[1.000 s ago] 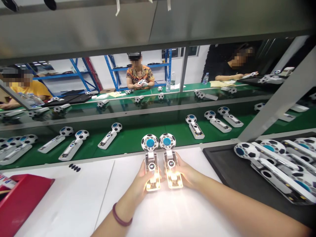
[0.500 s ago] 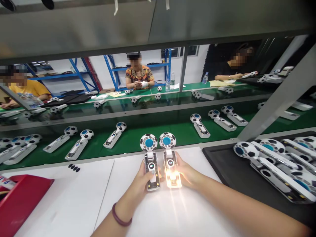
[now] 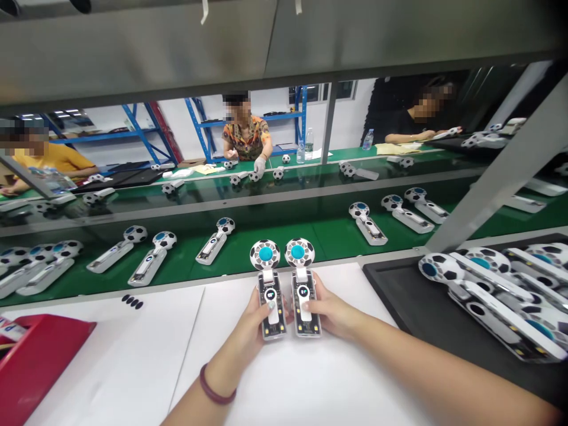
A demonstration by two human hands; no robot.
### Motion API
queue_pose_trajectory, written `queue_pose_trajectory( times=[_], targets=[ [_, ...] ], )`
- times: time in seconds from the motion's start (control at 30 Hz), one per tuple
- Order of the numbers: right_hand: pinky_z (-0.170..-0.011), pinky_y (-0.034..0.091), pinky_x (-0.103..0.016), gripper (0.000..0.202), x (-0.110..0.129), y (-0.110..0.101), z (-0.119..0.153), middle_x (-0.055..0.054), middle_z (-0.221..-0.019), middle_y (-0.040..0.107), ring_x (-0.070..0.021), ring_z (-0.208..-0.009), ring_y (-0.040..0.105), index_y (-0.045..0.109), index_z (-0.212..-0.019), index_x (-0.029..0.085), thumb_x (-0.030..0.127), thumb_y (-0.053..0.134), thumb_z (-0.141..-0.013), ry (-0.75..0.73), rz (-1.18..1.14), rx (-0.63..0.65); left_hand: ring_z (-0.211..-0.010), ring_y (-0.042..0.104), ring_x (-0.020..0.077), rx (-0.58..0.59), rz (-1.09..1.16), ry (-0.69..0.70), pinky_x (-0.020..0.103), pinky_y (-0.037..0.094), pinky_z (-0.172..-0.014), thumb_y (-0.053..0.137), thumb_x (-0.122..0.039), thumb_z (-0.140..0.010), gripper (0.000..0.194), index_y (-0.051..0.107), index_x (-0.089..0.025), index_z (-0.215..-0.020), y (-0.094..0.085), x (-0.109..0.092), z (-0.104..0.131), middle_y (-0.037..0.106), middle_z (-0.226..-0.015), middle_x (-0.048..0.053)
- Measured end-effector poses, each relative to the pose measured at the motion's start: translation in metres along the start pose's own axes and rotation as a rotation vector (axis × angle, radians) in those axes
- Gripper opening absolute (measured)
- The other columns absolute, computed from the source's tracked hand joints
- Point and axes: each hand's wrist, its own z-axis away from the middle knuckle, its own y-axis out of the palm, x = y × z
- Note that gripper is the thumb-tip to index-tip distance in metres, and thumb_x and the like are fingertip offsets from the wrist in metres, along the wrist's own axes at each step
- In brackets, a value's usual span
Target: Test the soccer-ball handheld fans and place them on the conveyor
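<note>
My left hand [image 3: 252,322] is closed around a handheld fan [image 3: 273,322] with a clear body, a round football-patterned head and a blue centre. Its thumb lies on the white strip below a small lit round display. In my right hand [image 3: 332,310] is a matching fan [image 3: 307,325], its thumb pressed on the front below the display. Both fans stand side by side, slightly apart, heads pointing away from me, above the white worktop [image 3: 328,378]. The fingers behind the bodies are mostly hidden.
A black tray [image 3: 390,302] at right holds several fans [image 3: 501,313]. Beyond the worktop, a green conveyor belt [image 3: 284,236] carries more fans. A red bin [image 3: 44,355] and small black ovals [image 3: 132,302] lie left. Co-workers sit across; a slanted metal post [image 3: 483,160] stands at right.
The bright light on the right-hand fan has gone out. Fans on the near belt have shifted right, those on the far belt left. A co-worker's gloved hand has reached down to the far belt.
</note>
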Motion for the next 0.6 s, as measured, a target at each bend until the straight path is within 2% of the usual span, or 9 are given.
queue_pose_trajectory(
  times=[0.1,0.23,0.43,0.6],
  targets=[
    [-0.072,0.047,-0.038,0.064,0.0008,0.0018,-0.001,0.0,-0.088,0.056,-0.019,-0.076,0.061,0.028,-0.111,0.025,0.018,0.067,-0.062,0.013,0.005,-0.057,-0.073,0.059,0.0194,-0.015,0.006,0.002,0.038,0.049,-0.072,0.068,-0.027,-0.069,0.038,0.047,-0.02,-0.1,0.0003,-0.0001,-0.0002,0.06,-0.087,0.006],
    [-0.075,0.046,-0.04,0.06,0.003,0.0038,0.0002,0.0,-0.089,0.056,-0.0202,-0.078,0.061,0.03,-0.107,0.025,0.017,0.066,-0.06,0.012,-0.02,-0.019,-0.076,0.059,0.0209,-0.027,0.035,-0.012,0.046,0.047,-0.079,0.069,-0.028,-0.068,0.042,0.047,-0.021,-0.104,0.001,-0.0008,0.0002,0.06,-0.087,0.005],
    [-0.077,0.044,-0.04,0.075,0.0034,0.0042,0.0019,0.0,-0.091,0.055,-0.0198,-0.079,0.06,0.025,-0.114,0.027,0.019,0.072,-0.056,0.015,0.021,0.016,-0.074,0.059,0.0201,-0.04,0.038,-0.018,0.045,0.048,-0.078,0.066,-0.026,-0.071,0.034,0.049,-0.021,-0.1,0.0021,-0.0024,0.0001,0.06,-0.086,0.005],
    [-0.076,0.044,-0.04,0.076,0.0023,0.0045,0.0008,0.0,-0.089,0.054,-0.0195,-0.078,0.06,0.025,-0.114,0.026,0.019,0.073,-0.055,0.023,0.04,-0.011,-0.075,0.06,0.0212,-0.036,0.046,-0.009,0.045,0.048,-0.078,0.064,-0.025,-0.072,0.031,0.049,-0.021,-0.098,0.002,-0.0026,0.0001,0.06,-0.085,0.005]
  ],
)
